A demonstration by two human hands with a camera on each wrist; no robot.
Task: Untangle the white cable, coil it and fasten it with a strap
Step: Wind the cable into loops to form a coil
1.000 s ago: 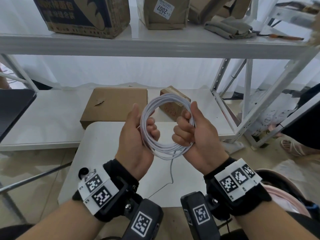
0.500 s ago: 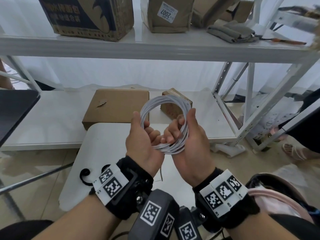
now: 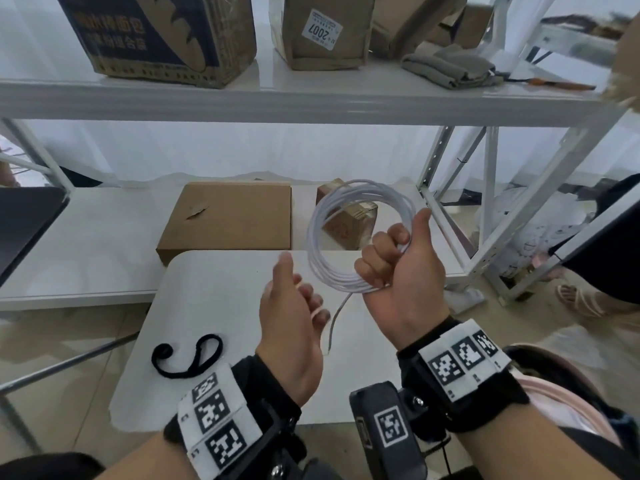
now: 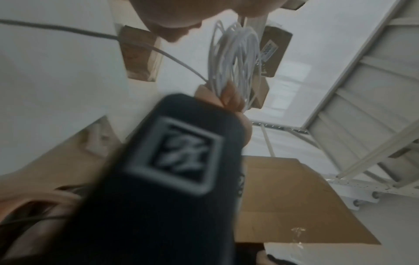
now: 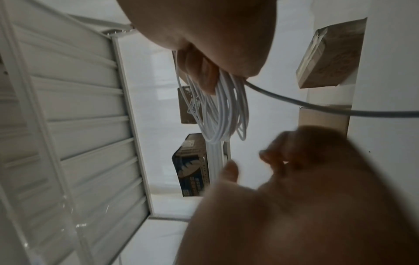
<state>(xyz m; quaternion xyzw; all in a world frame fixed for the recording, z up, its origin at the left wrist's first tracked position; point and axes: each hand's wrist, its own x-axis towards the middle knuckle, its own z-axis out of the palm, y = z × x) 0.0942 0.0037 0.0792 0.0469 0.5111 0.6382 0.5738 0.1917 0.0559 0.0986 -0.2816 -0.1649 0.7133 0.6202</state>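
My right hand (image 3: pixel 391 261) grips the coiled white cable (image 3: pixel 317 233) at its lower right side and holds the loops upright above the small white table (image 3: pixel 214 292). A loose tail of the cable (image 3: pixel 333 323) hangs from the fist toward the table. My left hand (image 3: pixel 304 289) hovers just left of the coil, fingers loosely curled, holding nothing. The black strap (image 3: pixel 187 356) lies in an S shape on the table's near left part. The right wrist view shows the coil (image 5: pixel 223 111) under my curled fingers (image 5: pixel 199 70). The left wrist view shows the coil (image 4: pixel 235 59) edge-on.
A flat cardboard box (image 3: pixel 232 216) and a small taped box (image 3: pixel 346 230) sit on the low shelf behind the table. A white metal rack post (image 3: pixel 488 202) stands to the right. Boxes and a folded cloth (image 3: pixel 450 67) rest on the upper shelf.
My left hand has let go of the coil and dropped down and left of it. My right hand alone now holds the coil, shifted right. The strap has come into view.
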